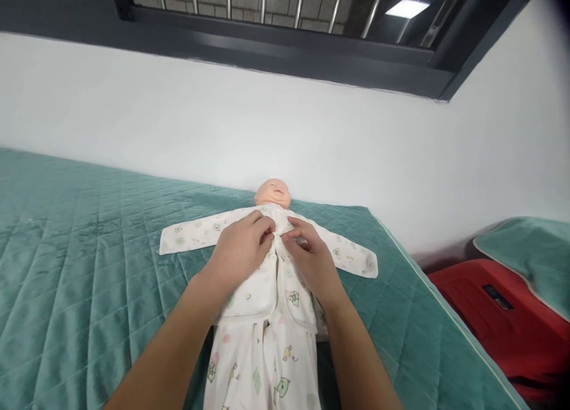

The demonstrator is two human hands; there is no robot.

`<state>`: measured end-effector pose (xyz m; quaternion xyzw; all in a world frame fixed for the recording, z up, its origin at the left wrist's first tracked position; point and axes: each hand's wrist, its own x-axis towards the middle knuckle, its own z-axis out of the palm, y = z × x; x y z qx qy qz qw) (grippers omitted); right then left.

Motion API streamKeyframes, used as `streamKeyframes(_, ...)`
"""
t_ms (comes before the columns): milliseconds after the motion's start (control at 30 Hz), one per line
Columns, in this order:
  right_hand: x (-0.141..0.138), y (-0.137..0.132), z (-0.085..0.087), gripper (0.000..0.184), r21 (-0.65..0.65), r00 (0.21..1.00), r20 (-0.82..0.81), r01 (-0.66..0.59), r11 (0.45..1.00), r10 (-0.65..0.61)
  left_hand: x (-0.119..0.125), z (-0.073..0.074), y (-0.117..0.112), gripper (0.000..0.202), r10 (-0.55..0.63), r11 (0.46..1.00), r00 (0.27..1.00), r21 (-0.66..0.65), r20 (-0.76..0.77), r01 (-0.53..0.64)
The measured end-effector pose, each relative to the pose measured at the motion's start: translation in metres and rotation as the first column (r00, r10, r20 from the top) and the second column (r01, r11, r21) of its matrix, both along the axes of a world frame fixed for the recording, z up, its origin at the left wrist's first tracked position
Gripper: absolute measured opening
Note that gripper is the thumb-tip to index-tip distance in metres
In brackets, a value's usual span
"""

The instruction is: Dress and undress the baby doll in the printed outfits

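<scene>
A baby doll [272, 193] lies on its back on the green quilted bed [80, 244], head toward the wall, arms spread. It wears a white printed jacket [191, 235] and matching printed trousers [262, 362]. My left hand [243, 250] pinches the left front edge of the jacket at the doll's chest. My right hand [312, 256] pinches the right front edge beside it. The fingertips of both hands meet at the middle of the chest, just below the collar.
A white wall runs behind the bed, with a dark-framed barred window [285, 18] above. To the right of the bed stands a red object [499, 315] partly covered by a green quilted cloth [529, 256]. The bed's right edge runs diagonally past the doll.
</scene>
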<state>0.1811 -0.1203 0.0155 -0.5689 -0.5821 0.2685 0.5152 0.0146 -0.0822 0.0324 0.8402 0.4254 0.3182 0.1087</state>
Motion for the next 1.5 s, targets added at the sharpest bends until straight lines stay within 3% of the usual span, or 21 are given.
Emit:
streamKeyframes(467, 0.000, -0.001, 0.001, 0.011, -0.019, 1.000, -0.018, 0.000, 1.000, 0.000, 0.001, -0.001, 0.002, 0.010, 0.011, 0.988, 0.986, -0.153, 0.165, 0.015)
streamKeyframes(567, 0.001, 0.000, 0.001, 0.010, -0.001, 0.999, -0.029, -0.016, 1.000, 0.016, 0.001, -0.002, 0.002, 0.023, 0.002, 0.988, 0.972, -0.149, 0.233, 0.034)
streamKeyframes(700, 0.001, 0.000, -0.001, 0.008, 0.005, 0.998, -0.063, -0.023, 1.000, 0.023, 0.000, -0.006, 0.003, 0.038, -0.093, 0.986, 0.953, -0.109, 0.287, 0.129)
streamKeyframes(967, -0.003, 0.000, 0.000, 0.012, 0.016, 0.995, -0.094, 0.025, 1.000, -0.023, 0.001, -0.011, 0.006, 0.031, -0.049, 0.986, 0.944, -0.133, 0.326, 0.098)
streamKeyframes(1133, -0.005, 0.000, 0.002, 0.013, 0.008, 0.991, -0.123, 0.059, 0.998, -0.058, 0.001, -0.006, 0.006, 0.022, -0.012, 0.961, 0.923, -0.252, 0.386, 0.118)
streamKeyframes(1333, -0.005, 0.001, -0.001, 0.015, 0.049, 0.993, -0.115, 0.044, 0.998, -0.038, 0.001, 0.000, 0.004, 0.022, 0.008, 0.949, 0.934, -0.296, 0.357, 0.105)
streamKeyframes(1500, -0.002, -0.001, -0.004, 0.021, 0.107, 1.000, -0.015, 0.021, 0.994, -0.019, -0.002, -0.001, 0.008, 0.026, -0.052, 0.918, 0.907, -0.338, 0.417, 0.208)
